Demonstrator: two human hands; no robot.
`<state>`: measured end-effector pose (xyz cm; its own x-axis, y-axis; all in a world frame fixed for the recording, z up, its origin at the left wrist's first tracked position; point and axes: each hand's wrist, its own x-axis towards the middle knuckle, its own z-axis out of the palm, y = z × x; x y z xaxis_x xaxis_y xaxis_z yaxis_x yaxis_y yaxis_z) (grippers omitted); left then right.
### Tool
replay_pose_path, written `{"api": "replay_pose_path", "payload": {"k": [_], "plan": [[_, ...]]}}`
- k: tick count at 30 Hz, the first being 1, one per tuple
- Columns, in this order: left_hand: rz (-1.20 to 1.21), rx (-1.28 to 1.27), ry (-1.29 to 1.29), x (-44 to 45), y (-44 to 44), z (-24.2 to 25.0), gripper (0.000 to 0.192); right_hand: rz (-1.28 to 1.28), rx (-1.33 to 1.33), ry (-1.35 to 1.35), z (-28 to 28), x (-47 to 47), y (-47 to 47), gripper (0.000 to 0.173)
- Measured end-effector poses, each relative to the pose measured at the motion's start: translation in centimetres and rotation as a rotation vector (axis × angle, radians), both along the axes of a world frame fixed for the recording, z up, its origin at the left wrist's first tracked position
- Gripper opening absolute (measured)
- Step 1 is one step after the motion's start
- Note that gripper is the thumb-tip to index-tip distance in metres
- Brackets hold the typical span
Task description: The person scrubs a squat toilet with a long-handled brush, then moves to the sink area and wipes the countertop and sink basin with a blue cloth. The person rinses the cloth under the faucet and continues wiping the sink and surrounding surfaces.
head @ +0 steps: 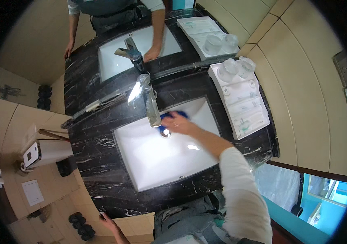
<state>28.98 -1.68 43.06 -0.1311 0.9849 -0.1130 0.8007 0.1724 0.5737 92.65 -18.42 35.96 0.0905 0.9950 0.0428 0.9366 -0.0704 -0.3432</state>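
Observation:
My right hand point(176, 122) is blurred inside the white rectangular sink point(161, 161), pressed on a blue cloth point(183, 114) against the basin's back wall. The cloth lies partly under my fingers, just behind the metal drain point(165, 132) and beside the spout of the chrome faucet point(153, 113). At the lower left, my left hand point(108, 222) rests by the front edge of the black marble counter point(100, 170); its fingers are near a small dark thing, and whether it holds this is unclear.
A white tray point(234, 122) with frosted cups point(227, 70) and flat packets stands right of the sink. Behind the counter a mirror reflects the sink, tray and my arms. A white bin point(48, 152) stands on the left, with black rolled items point(81, 225) lower down.

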Motion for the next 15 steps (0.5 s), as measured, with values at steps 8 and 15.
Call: {"api": "replay_pose_path", "payload": {"k": [8,15], "plan": [[0.023,-0.031,-0.039,0.3,-0.6,0.4,0.068,-0.801,-0.214,-0.326,0.0,-3.6,-1.6,0.027],[-0.119,0.231,0.004,0.8,-1.9,-1.2,0.066,-0.06,0.206,0.274,-1.1,-14.9,7.0,0.055]]}}
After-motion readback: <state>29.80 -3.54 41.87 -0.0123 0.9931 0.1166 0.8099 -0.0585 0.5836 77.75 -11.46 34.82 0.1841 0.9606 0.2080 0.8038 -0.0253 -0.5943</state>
